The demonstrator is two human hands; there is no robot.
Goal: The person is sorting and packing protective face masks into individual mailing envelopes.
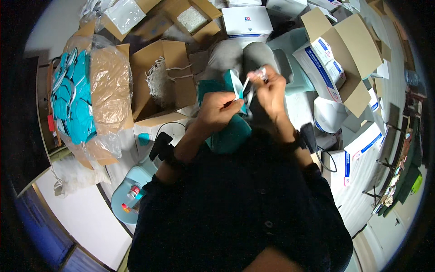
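My left hand (pixel 216 110) is closed in a pinch on a teal face mask (pixel 232 80) with a white inner side, held above my lap. To its right, my right hand (pixel 272 93) is closed on a white cord (pixel 245 85) that runs down toward the mask. Motion blurs the right fingertips and the part of the cord at them. Beneath my left hand, more teal fabric (pixel 232 135) lies across my lap; my hand and wrist partly cover it.
At left, an open carton (pixel 140 102) holds a bundle of white cords (pixel 157 86). Beyond it, a plastic-lined box holds many teal masks (pixel 72 97). An open carton (pixel 358 54) with white packets stands at right. A blue stool (pixel 118 199) bears a bottle (pixel 133 191).
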